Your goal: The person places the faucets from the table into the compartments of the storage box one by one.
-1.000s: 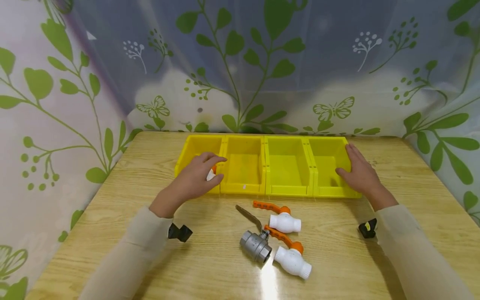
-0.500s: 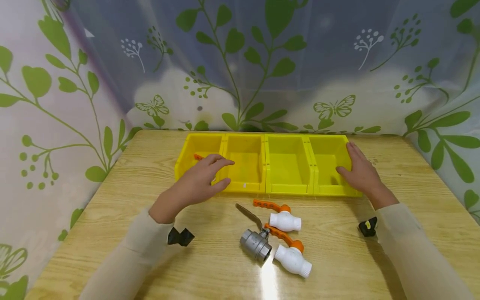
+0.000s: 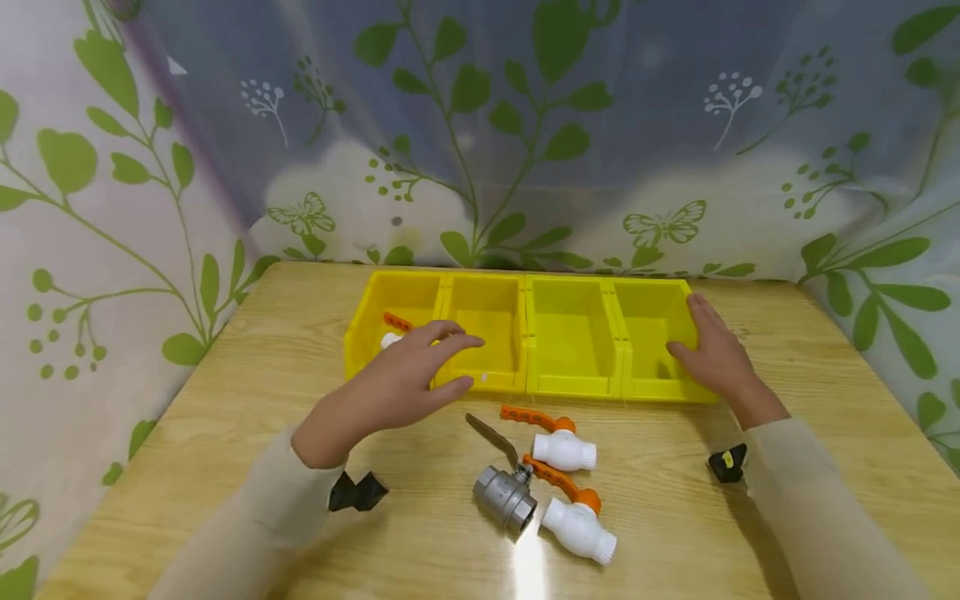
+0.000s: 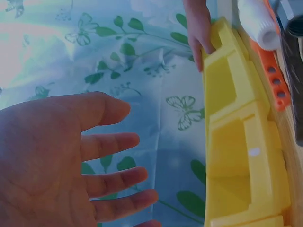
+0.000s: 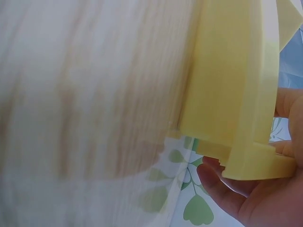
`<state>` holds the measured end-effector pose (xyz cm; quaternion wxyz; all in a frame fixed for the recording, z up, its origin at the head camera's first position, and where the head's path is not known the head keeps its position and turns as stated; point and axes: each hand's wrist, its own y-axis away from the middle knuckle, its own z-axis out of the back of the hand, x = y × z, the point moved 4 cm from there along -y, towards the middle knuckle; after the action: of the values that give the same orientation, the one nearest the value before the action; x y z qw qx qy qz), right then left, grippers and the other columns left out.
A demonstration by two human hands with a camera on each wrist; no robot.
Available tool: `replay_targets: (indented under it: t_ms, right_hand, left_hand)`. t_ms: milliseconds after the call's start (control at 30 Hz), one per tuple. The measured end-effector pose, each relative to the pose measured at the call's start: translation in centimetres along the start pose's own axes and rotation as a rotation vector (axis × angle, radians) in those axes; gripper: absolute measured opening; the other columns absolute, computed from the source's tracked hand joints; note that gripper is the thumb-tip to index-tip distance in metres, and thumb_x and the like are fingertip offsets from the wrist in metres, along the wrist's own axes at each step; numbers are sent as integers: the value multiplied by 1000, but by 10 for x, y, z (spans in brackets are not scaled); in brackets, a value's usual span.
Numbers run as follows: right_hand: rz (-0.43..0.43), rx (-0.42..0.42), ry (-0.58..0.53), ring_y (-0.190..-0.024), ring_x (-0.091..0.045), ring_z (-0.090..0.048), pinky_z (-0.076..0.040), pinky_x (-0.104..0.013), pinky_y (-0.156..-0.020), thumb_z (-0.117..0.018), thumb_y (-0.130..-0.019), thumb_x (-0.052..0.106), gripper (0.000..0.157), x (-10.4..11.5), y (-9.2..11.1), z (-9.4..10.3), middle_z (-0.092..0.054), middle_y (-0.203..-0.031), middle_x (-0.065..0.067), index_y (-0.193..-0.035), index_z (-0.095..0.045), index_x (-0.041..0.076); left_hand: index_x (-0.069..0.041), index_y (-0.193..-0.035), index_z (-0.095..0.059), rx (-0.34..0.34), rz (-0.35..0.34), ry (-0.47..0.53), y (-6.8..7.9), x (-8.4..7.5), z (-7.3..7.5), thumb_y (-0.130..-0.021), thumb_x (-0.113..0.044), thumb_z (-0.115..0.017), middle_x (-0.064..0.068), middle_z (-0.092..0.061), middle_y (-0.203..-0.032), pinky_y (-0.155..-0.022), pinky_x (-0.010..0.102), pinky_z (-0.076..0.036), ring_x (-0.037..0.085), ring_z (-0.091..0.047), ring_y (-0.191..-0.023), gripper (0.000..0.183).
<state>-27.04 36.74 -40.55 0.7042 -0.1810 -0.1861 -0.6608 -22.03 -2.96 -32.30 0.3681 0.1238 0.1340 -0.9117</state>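
Gripping yellow bin row (image 3: 573, 386) by right end with right hand (image 3: 716, 354), nothing in loosely spread left hand (image 3: 397, 375) near orange-handled valve (image 3: 397, 322) in leftmost bin (image 3: 408, 292), so could totally skew the row by tugging too hard, imo.

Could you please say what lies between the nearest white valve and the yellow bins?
The head view shows another white valve with an orange handle there.

Bright in the head view, with white glare streaking the table (image 3: 660, 533) at bottom centre, soft shadows beside both sleeves (image 3: 817, 500) and another inside the rightmost yellow bin (image 3: 660, 390). Cool, bluish in the left wrist view (palest at upper left). Hazy and washed out in the right.
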Motion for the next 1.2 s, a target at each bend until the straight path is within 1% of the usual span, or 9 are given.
replay_targets:
  t_ms: [133,200,300,467,700,900,1200]
  right_hand:
    - [3,3,13,-135,-40,0,-11,-62,-101,-47,-92,29,79,-1,-3,-1,12,-151,-12,-145,8,9]
    - [-1,4,16,-136,-39,1,-11,-62,-101,-47,-92,28,80,-1,-3,-2,11,-151,-13,-145,8,9]
    - [7,-3,11,-136,-39,2,-10,-61,-101,-47,-92,27,79,-1,-3,-2,11,-151,-14,-145,8,7]
    - [13,-4,1,-135,-41,1,-11,-63,-100,-47,-93,28,78,1,2,-3,10,-150,-16,-145,6,5]
    - [25,-22,29,-135,-42,-2,-10,-64,-99,-47,-93,28,78,3,1,-1,8,-150,-17,-145,6,4]
    - [14,-5,32,-135,-41,0,-9,-64,-99,-47,-93,29,78,4,0,-1,9,-150,-17,-145,6,5]
    - [3,-8,25,-135,-42,0,-8,-65,-99,-46,-93,29,78,4,0,0,10,-150,-16,-145,7,6]
  left_hand:
    - [-19,-131,-47,-23,-40,-22,1,-7,2,-91,-35,-50,2,-47,-122,-83,32,-44,15,-49,-102,42]
    - [-19,-130,-47,-25,-47,-24,1,-8,2,-91,-34,-50,3,-48,-121,-82,32,-45,15,-50,-101,42]
    - [-19,-130,-47,-15,-44,-20,2,-11,1,-90,-33,-52,3,-48,-122,-83,33,-44,16,-50,-102,43]
    - [-20,-131,-46,22,-51,-11,3,-16,-5,-90,-34,-52,3,-47,-125,-87,33,-43,16,-48,-107,44]
    - [-22,-131,-46,15,-78,-44,3,-26,-8,-89,-36,-53,3,-46,-128,-89,32,-43,15,-46,-112,44]
    - [-23,-133,-44,80,-57,-46,4,-34,-9,-90,-39,-51,5,-42,-134,-94,38,-39,19,-42,-118,47]
    - [-26,-135,-42,119,-66,-33,0,-38,-14,-91,-40,-49,5,-38,-138,-95,40,-38,21,-42,-121,47]
